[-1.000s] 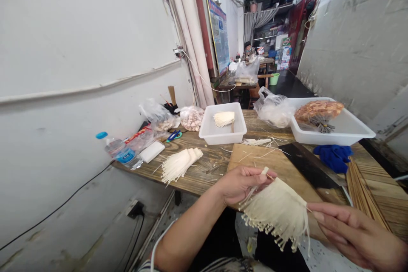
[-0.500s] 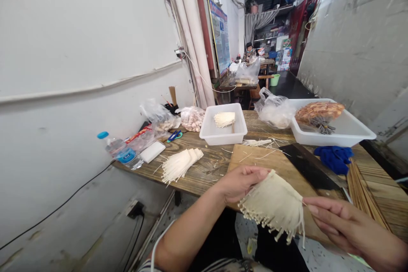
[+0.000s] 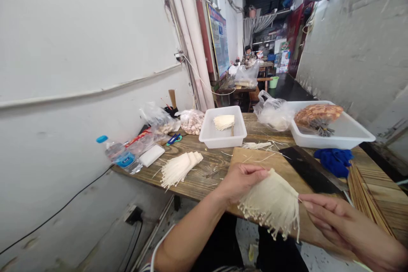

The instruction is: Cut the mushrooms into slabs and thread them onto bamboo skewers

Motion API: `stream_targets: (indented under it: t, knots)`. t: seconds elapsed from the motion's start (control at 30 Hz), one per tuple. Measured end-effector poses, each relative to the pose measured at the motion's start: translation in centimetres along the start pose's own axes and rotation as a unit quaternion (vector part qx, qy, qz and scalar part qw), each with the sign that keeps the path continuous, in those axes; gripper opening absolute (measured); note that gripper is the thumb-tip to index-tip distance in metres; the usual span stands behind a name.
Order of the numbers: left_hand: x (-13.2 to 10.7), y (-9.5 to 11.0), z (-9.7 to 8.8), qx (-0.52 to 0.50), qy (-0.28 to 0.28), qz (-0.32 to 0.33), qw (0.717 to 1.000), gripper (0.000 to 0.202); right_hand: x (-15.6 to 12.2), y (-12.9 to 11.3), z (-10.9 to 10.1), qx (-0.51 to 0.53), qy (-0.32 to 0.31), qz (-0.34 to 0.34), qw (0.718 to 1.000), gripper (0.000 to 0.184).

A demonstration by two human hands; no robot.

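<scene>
A flattened fan of enoki mushrooms (image 3: 270,204) hangs over the front edge of the wooden cutting board (image 3: 245,159), caps pointing down. My left hand (image 3: 244,180) is closed on its upper left part, thumb on top. The fingertips of my right hand (image 3: 331,216) pinch at its right corner; whether a thin stick is also between them, I cannot tell. Farther left on the table lies a stack of enoki mushroom fans (image 3: 180,170). A white plastic tub (image 3: 223,140) behind the board holds another enoki bundle (image 3: 224,122) with a stick poking out.
On the right are a cleaver (image 3: 310,170), a blue cloth (image 3: 333,161), bamboo skewers (image 3: 366,195) and a large white tray (image 3: 331,139) with bagged brownish food. A water bottle (image 3: 123,157), scissors (image 3: 174,139) and plastic bags line the left. A person (image 3: 248,54) sits far back.
My right hand has shifted slightly left, and the right edge of the mushroom fan has moved with it. My left hand keeps its grip. The whole view has tilted a little.
</scene>
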State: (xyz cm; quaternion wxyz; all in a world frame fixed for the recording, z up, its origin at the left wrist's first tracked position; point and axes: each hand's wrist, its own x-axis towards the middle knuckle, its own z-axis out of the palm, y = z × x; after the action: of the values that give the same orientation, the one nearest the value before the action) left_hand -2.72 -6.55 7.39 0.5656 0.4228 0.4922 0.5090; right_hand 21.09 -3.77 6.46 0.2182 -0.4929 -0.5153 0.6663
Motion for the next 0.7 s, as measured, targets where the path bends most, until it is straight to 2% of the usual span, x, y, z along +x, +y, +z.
stream_targets:
  t: [0.1,0.17,0.23,0.3,0.37,0.43,0.47,0.5,0.53,0.6,0.7]
  knots:
    - [0.2,0.8,-0.9,0.017,0.104,0.099,0.989,0.053,0.8,-1.5,0.2,0.020,0.006,-0.006,1.000,0.067]
    - [0.2,0.8,-1.3,0.007,0.152,0.124,0.981,0.057,2.1,-1.6,-0.2,-0.048,0.051,-0.094,0.993,0.068]
    - [0.1,0.1,-1.3,-0.031,0.152,0.089,0.984,0.059,3.7,-1.0,-0.6,-0.148,0.116,-0.221,0.957,0.058]
    - [0.2,-1.1,-0.9,-0.111,0.128,0.027,0.985,0.059,5.4,0.3,-0.7,-0.245,0.184,-0.346,0.887,0.044]
    - [0.5,-2.4,-0.2,-0.213,0.099,-0.027,0.972,0.054,6.7,1.9,0.1,-0.350,0.232,-0.446,0.791,0.036]
    - [0.9,-3.6,0.3,-0.294,0.081,-0.042,0.951,0.044,7.4,3.7,1.4,-0.460,0.241,-0.513,0.684,0.038]
    - [1.1,-4.2,0.5,-0.320,0.083,-0.039,0.943,0.037,7.6,4.6,2.2,-0.502,0.235,-0.531,0.641,0.040]
    - [1.3,-4.7,0.5,-0.335,0.093,-0.035,0.937,0.029,7.6,5.5,3.0,-0.532,0.226,-0.539,0.613,0.043]
    - [1.5,-5.2,0.5,-0.341,0.106,-0.032,0.933,0.022,7.6,6.3,3.8,-0.549,0.217,-0.540,0.600,0.046]
    - [1.7,-6.1,0.1,-0.339,0.132,-0.037,0.931,0.012,7.5,7.6,5.1,-0.558,0.203,-0.534,0.602,0.050]
    - [1.8,-6.7,-1.0,-0.274,0.133,-0.061,0.951,0.016,7.3,8.8,6.1,-0.574,0.198,-0.518,0.603,0.052]
